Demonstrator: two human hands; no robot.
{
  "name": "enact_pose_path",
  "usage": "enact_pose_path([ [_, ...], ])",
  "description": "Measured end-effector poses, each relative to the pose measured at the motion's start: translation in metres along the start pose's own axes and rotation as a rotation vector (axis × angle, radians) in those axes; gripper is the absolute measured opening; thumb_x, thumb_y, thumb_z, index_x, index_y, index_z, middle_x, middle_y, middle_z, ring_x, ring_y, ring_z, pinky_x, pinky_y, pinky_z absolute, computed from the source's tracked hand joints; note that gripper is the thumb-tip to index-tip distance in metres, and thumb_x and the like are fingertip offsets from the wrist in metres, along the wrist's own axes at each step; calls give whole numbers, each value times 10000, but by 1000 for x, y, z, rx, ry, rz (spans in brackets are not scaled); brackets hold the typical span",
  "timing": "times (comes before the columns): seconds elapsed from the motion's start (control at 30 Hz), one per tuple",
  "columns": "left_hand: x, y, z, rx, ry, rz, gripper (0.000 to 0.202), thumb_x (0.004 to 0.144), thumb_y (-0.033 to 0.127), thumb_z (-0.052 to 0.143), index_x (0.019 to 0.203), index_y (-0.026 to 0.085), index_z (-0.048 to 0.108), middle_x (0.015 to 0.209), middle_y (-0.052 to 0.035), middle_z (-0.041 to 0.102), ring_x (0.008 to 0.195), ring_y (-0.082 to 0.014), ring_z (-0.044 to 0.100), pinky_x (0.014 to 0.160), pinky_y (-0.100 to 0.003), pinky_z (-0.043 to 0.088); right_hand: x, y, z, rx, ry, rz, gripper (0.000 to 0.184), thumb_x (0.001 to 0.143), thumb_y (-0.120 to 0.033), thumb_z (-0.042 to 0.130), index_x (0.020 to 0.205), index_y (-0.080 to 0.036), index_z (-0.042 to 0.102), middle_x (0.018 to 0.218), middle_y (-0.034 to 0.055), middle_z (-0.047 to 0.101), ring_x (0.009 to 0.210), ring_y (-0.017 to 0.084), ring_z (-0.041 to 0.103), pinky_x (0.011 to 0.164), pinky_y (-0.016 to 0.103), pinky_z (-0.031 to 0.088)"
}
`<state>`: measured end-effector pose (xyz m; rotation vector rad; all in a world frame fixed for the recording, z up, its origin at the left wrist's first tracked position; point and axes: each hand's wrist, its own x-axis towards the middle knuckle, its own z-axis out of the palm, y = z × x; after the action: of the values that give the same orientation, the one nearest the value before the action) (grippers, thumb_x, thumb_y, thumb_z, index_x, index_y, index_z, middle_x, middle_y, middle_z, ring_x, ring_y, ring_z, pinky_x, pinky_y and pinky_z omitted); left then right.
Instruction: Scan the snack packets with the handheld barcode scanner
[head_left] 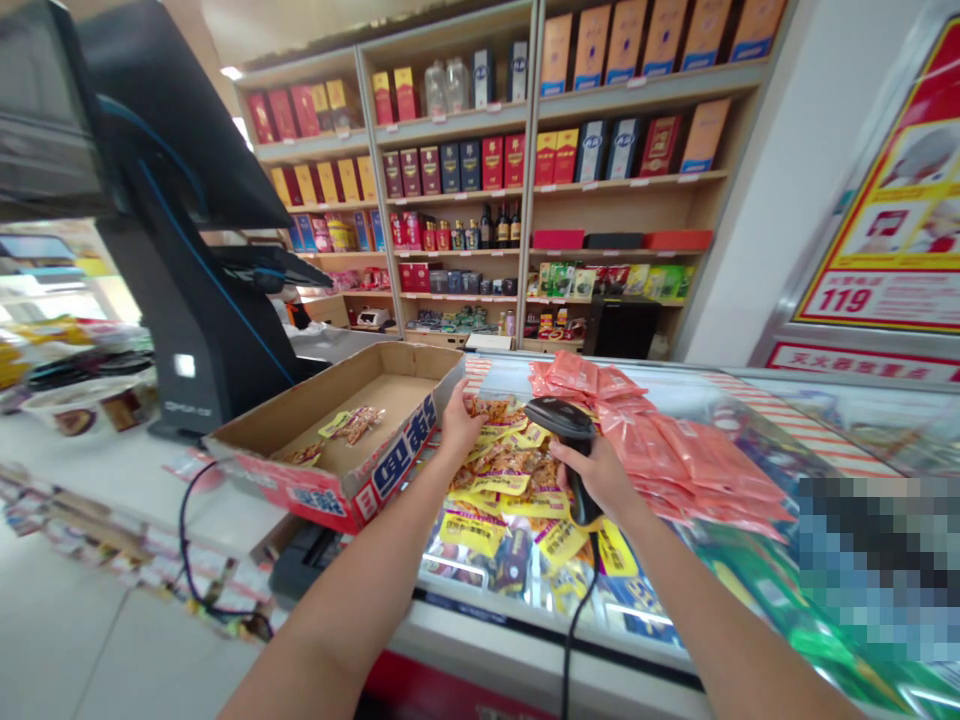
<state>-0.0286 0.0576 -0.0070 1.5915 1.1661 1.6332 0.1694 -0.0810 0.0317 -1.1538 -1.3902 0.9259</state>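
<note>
My right hand is closed round the grip of a black barcode scanner, its head pointing down at a heap of yellow snack packets on the glass lid of a freezer. Its cable hangs toward me. My left hand reaches over the heap by the corner of a shallow cardboard box; its fingers are curled on a yellow packet at the far edge of the pile. A few packets lie inside the box.
A row of pink packets fans out to the right on the freezer lid. A black till screen stand rises at the left on a white counter. Shelves of boxed goods fill the back wall.
</note>
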Motion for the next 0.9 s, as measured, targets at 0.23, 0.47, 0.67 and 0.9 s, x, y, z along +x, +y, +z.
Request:
enact_pose_path([
  [0.23,-12,16,7,-90,-50,-12,191,662,168,677,834,161,596,839,-29,702,821,-173,656,802,-315,506,-7,-10,4,235,-94,35,283,660,-408,696,772,-174,582,564,3,628,372,132,527,379,258,413],
  [0.47,-20,31,14,-461,-130,-186,154,798,320,565,876,191,531,826,-27,652,768,-156,635,696,-287,512,-6,-6,2,290,-96,33,276,684,-421,683,744,-173,578,463,-12,566,366,124,495,384,246,408],
  [0.67,-24,30,-2,-740,-431,-521,163,874,247,479,718,201,483,509,55,273,371,-68,195,393,-210,275,-12,-15,1,327,-184,9,292,676,-428,675,794,-179,579,554,-8,592,382,111,504,398,248,419],
  [0.9,-33,26,2,-801,-400,-620,235,905,259,462,681,210,411,499,54,241,364,-65,166,354,-200,194,-22,-15,14,416,-352,17,301,668,-413,717,769,-164,583,633,10,616,379,100,531,390,231,419],
])
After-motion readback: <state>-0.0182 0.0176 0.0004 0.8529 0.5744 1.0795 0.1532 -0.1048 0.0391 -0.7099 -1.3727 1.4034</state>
